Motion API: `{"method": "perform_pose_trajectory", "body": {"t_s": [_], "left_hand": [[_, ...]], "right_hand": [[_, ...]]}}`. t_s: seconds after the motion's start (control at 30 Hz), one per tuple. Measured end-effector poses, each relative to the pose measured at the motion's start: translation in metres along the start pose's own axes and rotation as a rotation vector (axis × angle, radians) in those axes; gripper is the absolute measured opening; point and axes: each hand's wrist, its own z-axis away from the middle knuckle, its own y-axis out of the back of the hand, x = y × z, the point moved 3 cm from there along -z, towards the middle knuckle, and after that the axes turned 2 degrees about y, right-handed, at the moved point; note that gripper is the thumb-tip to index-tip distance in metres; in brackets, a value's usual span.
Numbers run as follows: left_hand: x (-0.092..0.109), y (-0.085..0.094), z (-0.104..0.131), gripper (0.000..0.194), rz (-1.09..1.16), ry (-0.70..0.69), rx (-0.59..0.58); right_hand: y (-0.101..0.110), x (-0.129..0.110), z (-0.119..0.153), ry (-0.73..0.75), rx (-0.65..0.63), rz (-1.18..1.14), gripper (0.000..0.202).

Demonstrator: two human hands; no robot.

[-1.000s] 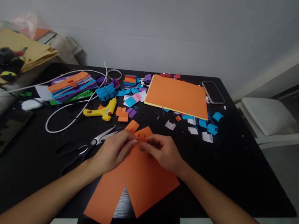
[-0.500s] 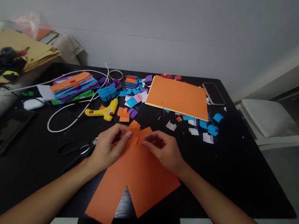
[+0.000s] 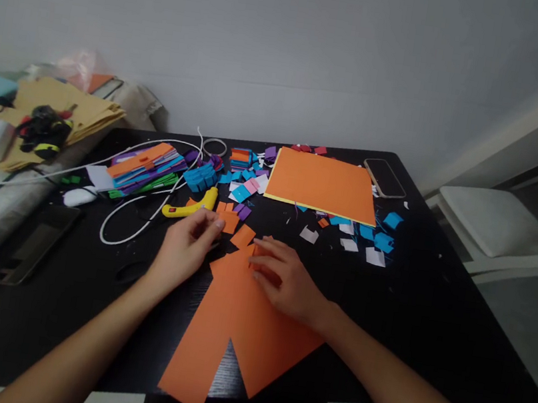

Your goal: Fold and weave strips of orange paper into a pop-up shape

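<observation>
Orange paper (image 3: 235,291) lies near the table's front edge, with a long strip splaying left and a wider part to the right. My left hand (image 3: 186,246) has thumb and fingertips closed on a small orange paper piece (image 3: 228,221), just in front of the yellow glue gun (image 3: 192,205). Over the top of the wide orange paper, my right hand (image 3: 285,278) has bent fingers closed around a small folded orange piece, mostly hidden. Another small orange piece (image 3: 243,237) lies between the hands. Dark scissors are partly hidden by my left forearm.
Orange and yellow sheets (image 3: 324,186) lie at the back, with blue and white paper scraps around them. A phone (image 3: 384,178) is at the back right. Bundled strips (image 3: 145,166), a white cable (image 3: 109,221) and a dark phone (image 3: 34,247) are on the left.
My left hand has moved left and up, away from the orange paper, to the small orange pieces by the glue gun. My right hand has shifted slightly left. The view has tilted a little.
</observation>
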Motion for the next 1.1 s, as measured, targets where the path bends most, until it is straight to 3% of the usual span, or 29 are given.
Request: {"method": "perform_pose_trajectory", "body": {"t_s": [0.17,0.4,0.6,0.87,1.1], "left_hand": [[0.009,0.027,-0.034,0.026,-0.282,-0.169,-0.12],[0.013,0.007,-0.064,0.014,-0.485,-0.382,-0.329],[0.007,-0.003,-0.058,0.01,-0.558,-0.405,-0.307],[0.021,0.005,-0.04,0.009,-0.534,-0.429,-0.265],[0.009,0.011,-0.046,0.016,-0.571,-0.448,-0.301]], "right_hand": [[-0.003,0.003,-0.001,-0.003,0.032,-0.014,0.02],[-0.003,0.003,-0.003,-0.025,0.063,-0.048,0.021],[-0.003,0.001,-0.004,-0.025,0.111,-0.093,0.018],[0.009,-0.001,-0.006,-0.117,0.206,-0.145,0.015],[0.009,0.003,-0.005,-0.164,0.219,-0.151,0.015]]}}
